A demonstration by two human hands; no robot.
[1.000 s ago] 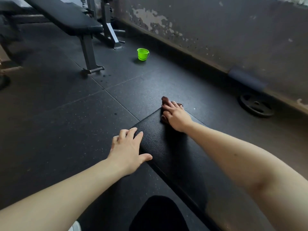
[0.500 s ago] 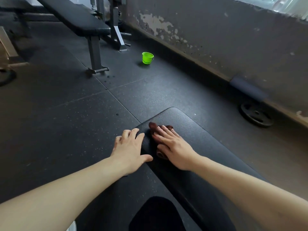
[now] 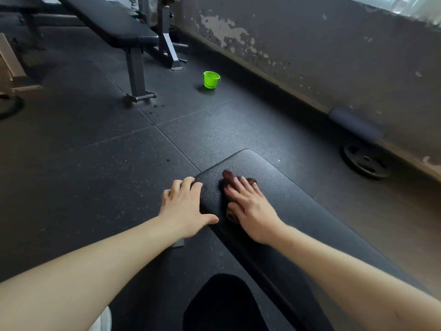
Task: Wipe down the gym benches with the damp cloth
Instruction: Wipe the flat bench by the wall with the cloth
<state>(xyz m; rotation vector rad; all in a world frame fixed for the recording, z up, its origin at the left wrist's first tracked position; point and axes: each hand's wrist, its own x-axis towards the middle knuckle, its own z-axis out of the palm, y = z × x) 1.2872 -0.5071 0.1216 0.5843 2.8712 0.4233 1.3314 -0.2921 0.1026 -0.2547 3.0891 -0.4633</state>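
A black padded bench (image 3: 293, 201) runs from the lower right toward the middle of the view. My right hand (image 3: 250, 209) lies flat on a dark brown cloth (image 3: 228, 176), pressing it onto the pad near the bench's far end; most of the cloth is hidden under the palm. My left hand (image 3: 185, 209) rests with spread fingers on the bench's left edge, thumb along the side, holding nothing.
A second black bench (image 3: 114, 22) on a metal leg (image 3: 137, 75) stands at the upper left. A small green bucket (image 3: 211, 80) sits on the rubber floor beyond. A weight plate (image 3: 365, 163) lies by the peeling wall on the right. My dark knee (image 3: 224, 304) is at the bottom.
My right hand has slid the cloth back from the bench's far tip toward me and to the left. My left hand has kept its place on the bench edge.
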